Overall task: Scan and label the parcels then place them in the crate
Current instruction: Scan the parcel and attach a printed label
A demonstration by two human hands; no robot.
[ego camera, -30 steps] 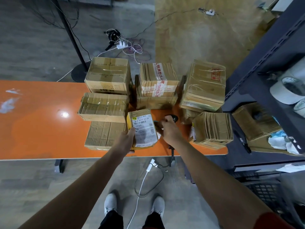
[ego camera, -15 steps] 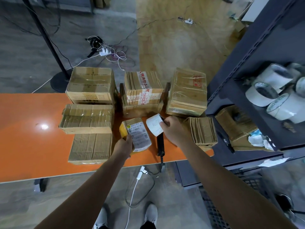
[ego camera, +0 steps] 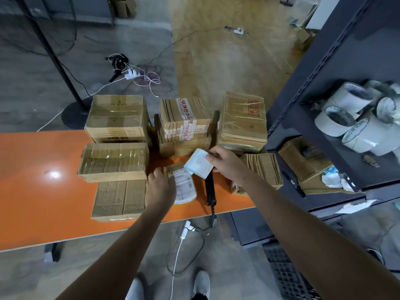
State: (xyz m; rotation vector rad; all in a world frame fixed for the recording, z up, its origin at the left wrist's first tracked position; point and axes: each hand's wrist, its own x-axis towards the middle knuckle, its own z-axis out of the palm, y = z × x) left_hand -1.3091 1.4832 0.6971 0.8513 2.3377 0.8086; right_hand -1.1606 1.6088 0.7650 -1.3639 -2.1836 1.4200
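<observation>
While right hand (ego camera: 227,163) pinches label (ego camera: 198,164), boxes (ego camera: 185,124) around parcel (ego camera: 184,185).

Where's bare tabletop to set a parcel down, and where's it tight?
Bare: the orange table left of the flat cardboard box and the taped box behind it. Crowded: the right end, boxes packed around the small parcel and scanner, up to the shelf.

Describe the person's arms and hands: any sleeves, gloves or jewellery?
The left forearm and right forearm are bare; no sleeve is visible in the frame. The left hand and right hand wear no gloves, and no watch, bracelet or ring shows.
</observation>
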